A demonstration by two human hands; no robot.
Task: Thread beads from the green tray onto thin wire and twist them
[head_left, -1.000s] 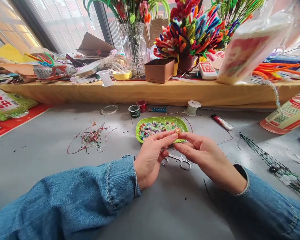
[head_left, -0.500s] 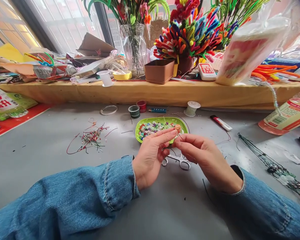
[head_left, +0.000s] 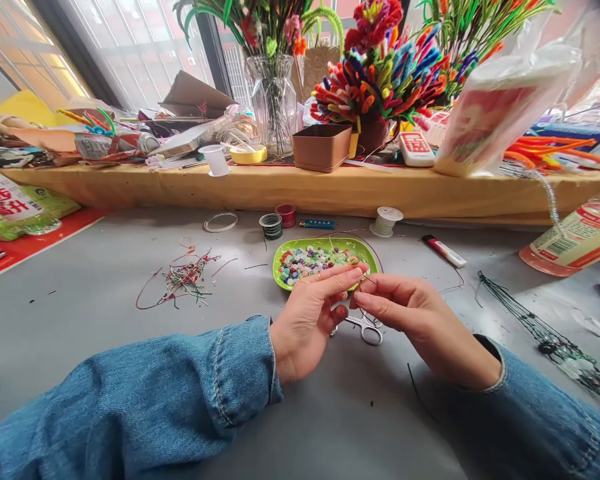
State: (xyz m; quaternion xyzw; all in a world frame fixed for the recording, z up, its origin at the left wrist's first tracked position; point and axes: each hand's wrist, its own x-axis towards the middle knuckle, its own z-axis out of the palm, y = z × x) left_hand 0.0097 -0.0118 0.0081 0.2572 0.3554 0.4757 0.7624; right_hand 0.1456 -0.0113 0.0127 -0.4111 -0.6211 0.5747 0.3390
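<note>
My left hand [head_left: 313,317] is closed, its thumb pressed against the fingers on a thin dark red cord [head_left: 364,278]. An orange-gold bead [head_left: 353,261] shows just beyond those fingertips. Close on the right, my right hand [head_left: 407,303] pinches the same cord between thumb and forefinger. Both hands are raised at the near edge of a green tray [head_left: 283,254] that holds many small coloured beads [head_left: 307,260]. Under the hands lie silver scissors [head_left: 370,330], their blades partly covered.
Thread spools [head_left: 271,227] and a white spool [head_left: 387,221] stand behind the tray. Cord scraps [head_left: 187,277] lie left; a lighter [head_left: 443,251], a beaded cord piece [head_left: 550,347] and a bottle [head_left: 577,233] lie or stand right. A cluttered ledge [head_left: 180,187] runs along the back.
Both hands have shifted slightly right in the picture, and the right hand has drawn a little away from the left. The whole view has tilted slightly, so the background sits lower.
</note>
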